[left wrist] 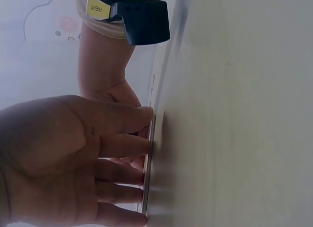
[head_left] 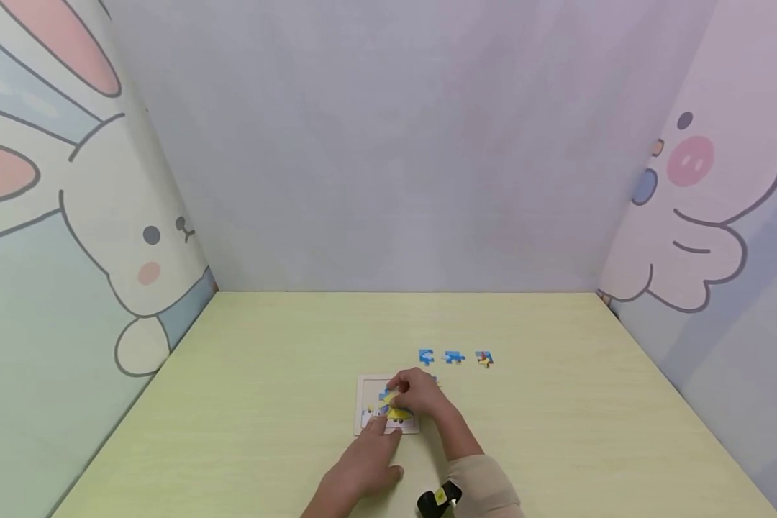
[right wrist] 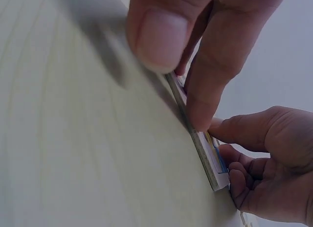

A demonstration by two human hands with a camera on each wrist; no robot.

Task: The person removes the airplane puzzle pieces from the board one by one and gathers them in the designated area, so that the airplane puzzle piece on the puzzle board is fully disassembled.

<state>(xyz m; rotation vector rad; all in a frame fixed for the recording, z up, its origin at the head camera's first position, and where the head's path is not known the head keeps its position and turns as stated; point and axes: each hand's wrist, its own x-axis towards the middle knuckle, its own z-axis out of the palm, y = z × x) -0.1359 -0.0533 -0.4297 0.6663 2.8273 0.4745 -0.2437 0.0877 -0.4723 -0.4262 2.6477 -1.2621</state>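
Note:
A small jigsaw puzzle board (head_left: 359, 403) with a pale frame lies on the table, partly filled with blue, white and yellow pieces. My left hand (head_left: 367, 460) rests on its near edge, fingers mostly straight; the left wrist view shows these fingertips (left wrist: 139, 175) along the frame. From the right, my right hand (head_left: 422, 394) bends over the board, its thumb and index finger at a yellow-and-blue puzzle piece (head_left: 388, 396), which they appear to pinch. In the right wrist view the right hand (right wrist: 281, 163) has its other fingers curled, partly hiding the pieces.
Beyond the board lie three loose pieces: one blue (head_left: 426, 356), another blue (head_left: 454, 357) and one with red and yellow (head_left: 484, 358). Another piece (head_left: 436, 379) peeks out behind the right hand. Printed walls enclose the pale table (head_left: 265, 360). A black wrist camera (head_left: 439, 498) sits on the right wrist.

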